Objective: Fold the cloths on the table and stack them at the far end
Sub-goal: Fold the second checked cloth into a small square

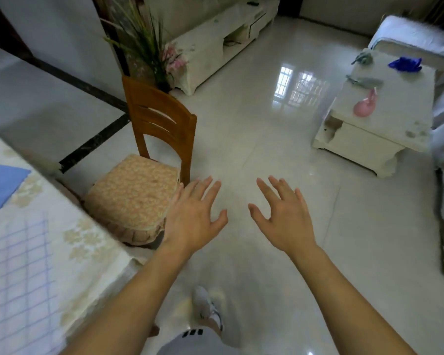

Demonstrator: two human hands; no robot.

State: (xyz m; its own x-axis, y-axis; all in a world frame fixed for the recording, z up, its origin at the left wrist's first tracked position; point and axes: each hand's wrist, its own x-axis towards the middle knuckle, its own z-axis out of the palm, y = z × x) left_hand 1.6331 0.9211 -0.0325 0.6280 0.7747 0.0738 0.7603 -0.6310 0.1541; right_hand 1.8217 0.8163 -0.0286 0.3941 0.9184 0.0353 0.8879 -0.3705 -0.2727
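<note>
Both bare forearms reached out | left hand and right hand splayed, empty, over glossy tile | checked cloth and blue cloth flat on floral-covered table, left

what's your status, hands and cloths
Left hand and right hand open, empty, out over the floor. Blue cloth and checked cloth untouched on the table at left. Chair beside the table.
</note>
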